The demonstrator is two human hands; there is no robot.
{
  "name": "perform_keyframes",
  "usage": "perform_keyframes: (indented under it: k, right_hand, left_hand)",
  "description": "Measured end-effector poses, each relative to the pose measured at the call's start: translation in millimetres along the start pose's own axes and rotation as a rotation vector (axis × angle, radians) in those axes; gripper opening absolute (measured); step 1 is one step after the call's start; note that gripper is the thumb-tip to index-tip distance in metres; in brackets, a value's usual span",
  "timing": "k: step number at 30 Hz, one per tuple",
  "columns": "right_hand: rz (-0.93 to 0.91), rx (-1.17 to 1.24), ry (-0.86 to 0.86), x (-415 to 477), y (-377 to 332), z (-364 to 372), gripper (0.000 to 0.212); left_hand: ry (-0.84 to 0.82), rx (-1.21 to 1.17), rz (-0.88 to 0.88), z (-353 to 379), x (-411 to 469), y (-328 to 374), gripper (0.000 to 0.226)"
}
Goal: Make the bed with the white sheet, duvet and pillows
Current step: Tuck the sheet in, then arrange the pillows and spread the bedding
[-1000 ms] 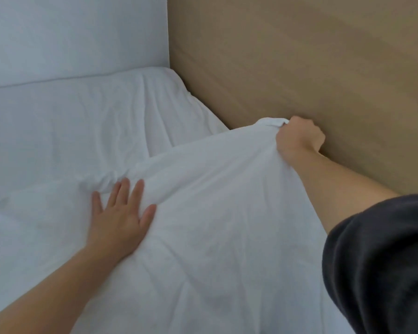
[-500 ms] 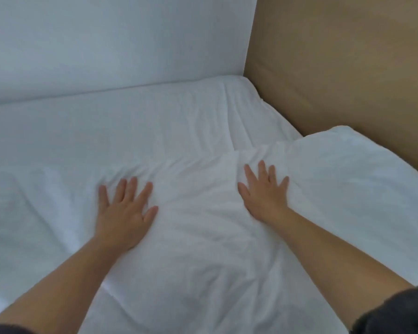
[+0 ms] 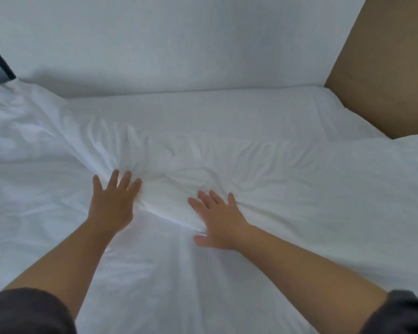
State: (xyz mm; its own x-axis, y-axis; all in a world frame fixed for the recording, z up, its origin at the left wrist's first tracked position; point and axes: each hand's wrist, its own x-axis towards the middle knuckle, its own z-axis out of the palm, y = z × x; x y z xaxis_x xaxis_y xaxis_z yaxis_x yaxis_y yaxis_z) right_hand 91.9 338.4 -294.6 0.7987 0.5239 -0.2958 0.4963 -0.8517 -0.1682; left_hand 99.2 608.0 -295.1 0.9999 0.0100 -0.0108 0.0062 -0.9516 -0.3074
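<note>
Both arms are reaching out straight over the bed, and the left hand (image 3: 111, 203) and right hand (image 3: 221, 224) are lying flat, palms down, on the white duvet (image 3: 299, 201). The fingers (image 3: 127, 180) of both hands are spreading wide open and are gripping nothing. The duvet is bunching into a puffy fold between the two hands, and the smooth white sheet (image 3: 227, 112) is showing beyond it, next to the white wall (image 3: 179, 44).
</note>
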Motion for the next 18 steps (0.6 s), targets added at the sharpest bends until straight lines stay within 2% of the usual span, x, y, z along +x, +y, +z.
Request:
perform_keyframes:
  k: [2, 4, 6, 9, 11, 14, 16, 18]
  right_hand:
    - [0.041, -0.120, 0.038, 2, -22, 1, 0.072]
    - [0.108, -0.107, 0.185, 4, -37, -11, 0.043]
    - [0.179, -0.074, 0.299, 4, -46, -34, 0.031]
    - [0.212, -0.097, 0.245, -2, -46, -66, 0.022]
    - [0.233, -0.078, 0.179, -7, -47, -78, 0.021]
    - [0.303, 0.024, 0.244, -2, -42, -104, 0.026]
    - [0.370, 0.113, 0.366, -1, -30, -130, 0.024]
    - [0.399, 0.251, 0.552, -10, -20, -150, 0.020]
  left_hand:
    - [-0.010, 0.008, 0.028, 8, -4, -26, 0.075]
    - [-0.002, -0.016, 0.026, 9, 0, -39, 0.080]
    - [0.030, -0.059, 0.050, 4, 10, -41, 0.081]
    - [0.063, -0.133, 0.098, -10, 31, -38, 0.082]
    - [0.082, -0.092, 0.129, -20, 47, -44, 0.080]
    - [0.096, -0.046, 0.209, -40, 65, -59, 0.053]
    - [0.146, -0.100, 0.270, -66, 65, -71, 0.035]
    - [0.254, -0.234, 0.291, -99, 61, -82, 0.026]
